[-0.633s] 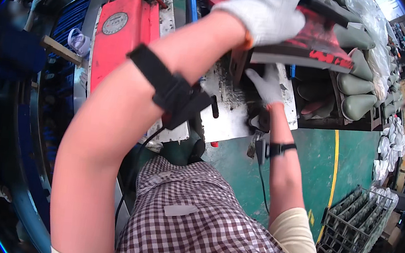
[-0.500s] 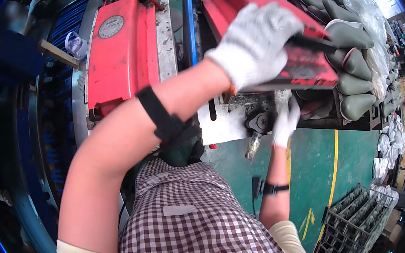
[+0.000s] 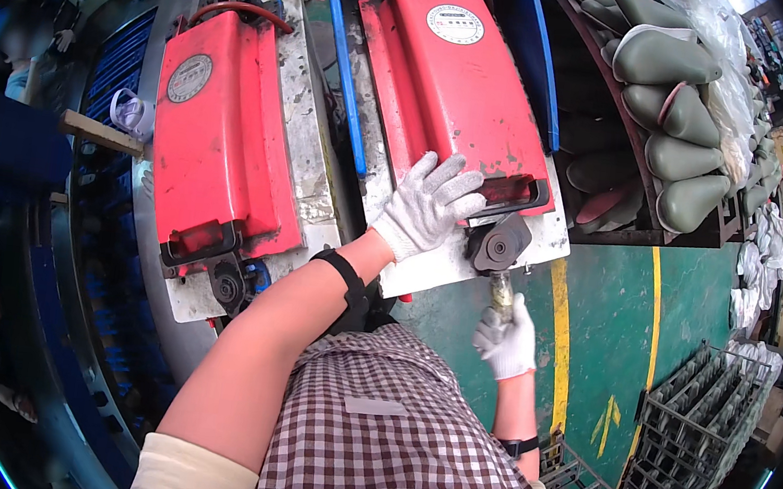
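In a white knit glove, my left hand [image 3: 430, 205] lies with spread fingers on the near end of a red machine cover [image 3: 472, 89], left of its black handle [image 3: 537, 199]. The cover sits down over a pale metal base plate [image 3: 427, 273]. My right hand [image 3: 505, 340], gloved too, is wrapped round a lever grip [image 3: 501, 296] covered in clear or yellowish material. This lever sticks out from a dark round latch [image 3: 499, 246] at the front of the plate.
A second red cover [image 3: 221, 129] with its own latch stands to the left. Blue bars [image 3: 346, 65] run beside the covers. Olive-green boots [image 3: 677, 156] fill a rack at the right. A wire-frame cart [image 3: 698, 434] stands on the green floor [image 3: 606, 308]. A person [image 3: 22, 57] is far left.
The red cover has swung down from its raised, tilted position. My left hand let go of its handle and now rests on it; my right hand moved nearer onto the lever grip.
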The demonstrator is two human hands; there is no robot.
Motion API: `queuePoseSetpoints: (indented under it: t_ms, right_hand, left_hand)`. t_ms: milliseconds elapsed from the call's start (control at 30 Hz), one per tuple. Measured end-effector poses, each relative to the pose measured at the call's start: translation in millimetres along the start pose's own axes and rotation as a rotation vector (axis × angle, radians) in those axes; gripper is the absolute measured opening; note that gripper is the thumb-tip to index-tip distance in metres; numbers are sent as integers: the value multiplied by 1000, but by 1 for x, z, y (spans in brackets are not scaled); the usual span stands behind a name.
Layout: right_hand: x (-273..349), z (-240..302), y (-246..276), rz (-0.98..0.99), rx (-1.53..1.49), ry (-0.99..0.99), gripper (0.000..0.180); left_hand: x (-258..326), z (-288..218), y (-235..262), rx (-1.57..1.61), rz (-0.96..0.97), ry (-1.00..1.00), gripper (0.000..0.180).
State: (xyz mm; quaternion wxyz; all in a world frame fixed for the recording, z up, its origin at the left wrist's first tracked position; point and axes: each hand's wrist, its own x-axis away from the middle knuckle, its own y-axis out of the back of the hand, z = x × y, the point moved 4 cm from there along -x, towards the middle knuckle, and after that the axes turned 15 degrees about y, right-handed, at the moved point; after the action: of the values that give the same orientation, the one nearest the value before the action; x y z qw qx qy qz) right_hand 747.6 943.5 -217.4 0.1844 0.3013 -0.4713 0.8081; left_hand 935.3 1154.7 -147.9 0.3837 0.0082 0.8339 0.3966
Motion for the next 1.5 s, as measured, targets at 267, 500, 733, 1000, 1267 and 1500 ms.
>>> queuePoseSetpoints:
  t_ms: [267, 500, 733, 1000, 1267, 1500]
  right_hand:
    - [-52, 50, 5, -56, 10, 364, 60]
    - [-14, -67, -48, 331, 787, 158, 34]
    - [-10, -202, -216, 1163, 1422, 156, 48]
    - [-7, -280, -211, 869, 1468, -112, 50]
    - [-15, -288, -193, 777, 1424, -121, 37]
    - [-6, -283, -205, 871, 1489, 69, 32]
  left_hand:
    - [-6, -7, 18, 33, 71, 48, 37]
    - [23, 14, 136, 295, 381, 383, 38]
    - [127, 67, 297, -179, 123, 731, 15]
    - [154, 116, 269, -444, 522, 728, 41]
    - [151, 112, 272, -401, 536, 759, 45]
    - [139, 126, 272, -279, 836, 905, 63]
